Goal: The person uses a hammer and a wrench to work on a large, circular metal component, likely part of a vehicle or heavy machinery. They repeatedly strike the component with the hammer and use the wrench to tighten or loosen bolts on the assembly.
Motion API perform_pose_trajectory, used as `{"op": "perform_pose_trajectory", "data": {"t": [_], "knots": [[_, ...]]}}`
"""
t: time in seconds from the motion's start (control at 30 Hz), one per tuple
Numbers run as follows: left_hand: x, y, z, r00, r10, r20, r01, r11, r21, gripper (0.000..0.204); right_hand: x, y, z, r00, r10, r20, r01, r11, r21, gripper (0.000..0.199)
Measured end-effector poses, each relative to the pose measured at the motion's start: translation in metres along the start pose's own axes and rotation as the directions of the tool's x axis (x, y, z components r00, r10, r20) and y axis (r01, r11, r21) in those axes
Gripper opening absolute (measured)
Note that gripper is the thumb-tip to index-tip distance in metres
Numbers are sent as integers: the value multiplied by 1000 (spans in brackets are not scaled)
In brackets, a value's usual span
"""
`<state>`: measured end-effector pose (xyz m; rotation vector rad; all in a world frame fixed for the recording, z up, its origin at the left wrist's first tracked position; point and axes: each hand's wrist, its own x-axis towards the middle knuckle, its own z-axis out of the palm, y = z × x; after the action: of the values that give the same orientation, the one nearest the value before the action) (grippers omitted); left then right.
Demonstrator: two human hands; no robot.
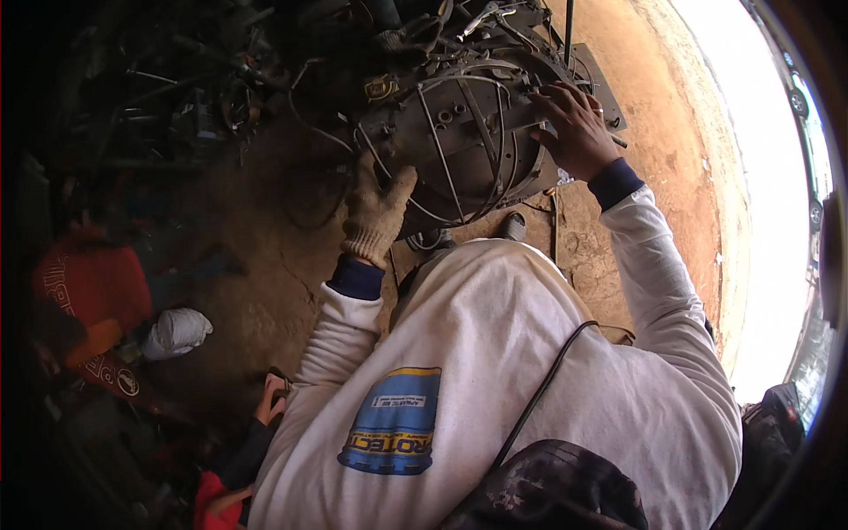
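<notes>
A flat metal bar (512,117) lies across a round frame of bent metal rods (433,124) on the workbench. At the bar's right end is my bare right hand (579,132), fingers over the far edge and thumb on the near side. My left hand (378,210), in a knitted work glove, closes around the left end, close to a frame rod; its fingertips are partly hidden. A couple of metal nuts or rings (445,117) sit just behind the bar. Beyond them lies a yellow and black tape measure (382,88).
Locking pliers (486,18) and cables lie at the bench's far side. Dark metal parts and tools (190,115) crowd the left. A person in red (93,283) is at the left, near a white bundle (177,334). Another person's gloved hand (402,40) is across the bench.
</notes>
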<state>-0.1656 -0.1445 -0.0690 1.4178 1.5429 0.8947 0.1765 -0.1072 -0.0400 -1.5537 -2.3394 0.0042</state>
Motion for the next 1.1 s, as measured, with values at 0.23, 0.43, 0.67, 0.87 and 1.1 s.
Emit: {"op": "perform_pose_trajectory", "data": {"t": [0.23, 0.43, 0.67, 0.87, 1.1], "knots": [[-1, 4, 3, 997, 67, -35, -72, 977, -201, 84, 8, 6, 22, 999, -29, 22, 28, 999, 38, 53], [-3, 14, 12, 999, -19, -29, 18, 999, -39, 89, 13, 18, 29, 995, -78, -58, 85, 987, 138, 47], [2, 37, 27, 995, -94, -44, 77, 950, -304, 105, 17, 26, 32, 1000, 13, 4, -14, 953, 302, 58], [-6, 37, 46, 975, -81, -209, 111, 984, 137, 112, 13, 27, 32, 989, 99, -110, -24, 838, 545, 67], [-20, 26, 25, 993, 44, -105, -57, 990, -131, 81, -23, -5, -1, 925, 315, -212, -226, 906, 358, 52]]}}
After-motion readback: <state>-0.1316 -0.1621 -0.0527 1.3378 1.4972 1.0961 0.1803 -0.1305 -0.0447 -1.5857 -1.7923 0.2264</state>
